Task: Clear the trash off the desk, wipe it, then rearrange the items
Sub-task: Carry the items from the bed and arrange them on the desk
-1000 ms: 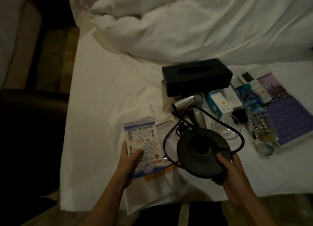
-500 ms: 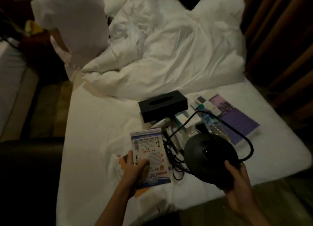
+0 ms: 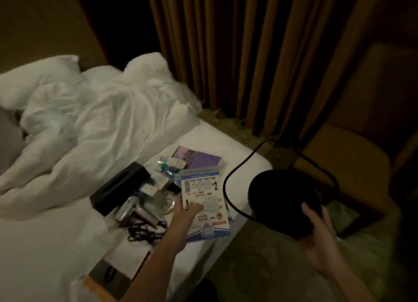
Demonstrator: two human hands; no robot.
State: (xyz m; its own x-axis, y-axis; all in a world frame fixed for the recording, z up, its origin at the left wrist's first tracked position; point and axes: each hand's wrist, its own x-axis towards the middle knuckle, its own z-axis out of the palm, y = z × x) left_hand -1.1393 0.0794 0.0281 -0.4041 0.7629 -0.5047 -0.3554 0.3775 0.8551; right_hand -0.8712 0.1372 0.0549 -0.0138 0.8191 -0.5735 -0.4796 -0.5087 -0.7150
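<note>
The left hand point(image 3: 188, 212) gripped a printed leaflet point(image 3: 203, 195), thumb across its face, over a corner of the bed point(image 3: 45, 245). The right hand point(image 3: 321, 240) clasped the near rim of a black kettle base point(image 3: 280, 193), past the bed's edge; its cord point(image 3: 226, 184) looped between the two hands. Just left of the left hand lay a glass ashtray point(image 3: 162, 203), a hair dryer point(image 3: 126, 210) and a black tissue box point(image 3: 117, 188)

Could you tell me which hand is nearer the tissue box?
Left. The left hand holds a leaflet near the tissue box; the right hand grips the kettle base farther right.
</note>
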